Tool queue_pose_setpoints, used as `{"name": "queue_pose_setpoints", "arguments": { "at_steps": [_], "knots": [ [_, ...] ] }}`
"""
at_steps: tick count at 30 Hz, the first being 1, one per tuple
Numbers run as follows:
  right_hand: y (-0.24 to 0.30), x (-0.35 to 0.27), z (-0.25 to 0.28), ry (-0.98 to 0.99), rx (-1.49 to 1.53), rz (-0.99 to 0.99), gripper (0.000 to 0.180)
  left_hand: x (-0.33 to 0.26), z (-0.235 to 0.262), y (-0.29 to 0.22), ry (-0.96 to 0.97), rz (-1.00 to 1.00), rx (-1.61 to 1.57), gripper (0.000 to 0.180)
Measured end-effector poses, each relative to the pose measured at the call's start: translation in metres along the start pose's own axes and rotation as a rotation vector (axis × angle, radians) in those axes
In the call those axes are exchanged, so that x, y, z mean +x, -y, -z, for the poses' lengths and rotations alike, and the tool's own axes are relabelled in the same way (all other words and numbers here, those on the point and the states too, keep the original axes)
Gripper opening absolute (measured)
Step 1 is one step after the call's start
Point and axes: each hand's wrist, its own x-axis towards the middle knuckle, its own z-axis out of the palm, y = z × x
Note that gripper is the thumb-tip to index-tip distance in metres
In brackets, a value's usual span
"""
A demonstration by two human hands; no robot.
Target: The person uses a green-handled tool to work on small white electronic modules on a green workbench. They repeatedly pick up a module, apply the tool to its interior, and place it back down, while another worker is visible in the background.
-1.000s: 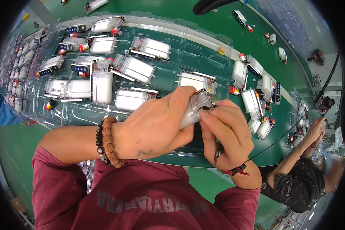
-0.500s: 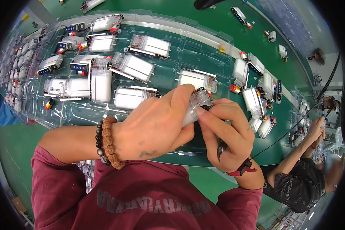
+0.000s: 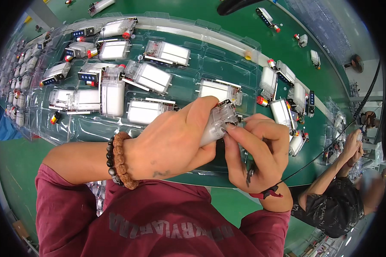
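My left hand (image 3: 176, 141) is wrapped round a small device (image 3: 221, 120) with a white cell body and a clear plastic end. Its clear end points away and to the right, and the palm hides much of the body. Thumb and forefinger of my right hand (image 3: 261, 154) pinch together at the edge of that clear end; whatever lies between them is too small and covered to name. Just beyond the hands, a similar white-celled device (image 3: 214, 89) lies in the clear plastic tray (image 3: 210, 64).
Several more such devices, one a white-bodied unit (image 3: 113, 98), lie in the tray. Others, with red-and-gold cylinders, lie at the right, like one device (image 3: 283, 113). A black cable (image 3: 313, 156) runs at the right. A co-worker (image 3: 339, 192) sits beyond it.
The device has tipped slightly in my left hand, showing more of its clear end. My right fingers have shifted a little down and right along its edge; a dark round part there no longer shows.
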Motion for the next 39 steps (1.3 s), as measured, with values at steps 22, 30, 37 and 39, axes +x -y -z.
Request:
{"name": "queue_pose_setpoints", "arguments": {
  "at_steps": [22, 30, 37, 39],
  "knots": [
    [-0.0047, -0.0043, 0.0001, 0.067, -0.025, 0.095, 0.047, -0.0013, 0.0003, 0.0002, 0.015, -0.008, 0.039, 0.071],
    [-0.004, -0.0026, 0.0039, 0.121, 0.007, 0.087, 0.047, -0.0025, -0.0006, -0.0008, 0.042, 0.006, 0.067, 0.074],
    [0.0017, -0.0011, 0.004, 0.098, 0.015, 0.008, 0.044, -0.0003, 0.0016, -0.0046, 0.034, -0.006, 0.091, 0.076],
    [0.0025, -0.0009, 0.0031, 0.092, 0.009, 0.002, 0.043, 0.0001, 0.0026, -0.0053, 0.028, -0.024, 0.095, 0.076]
  ]
}}
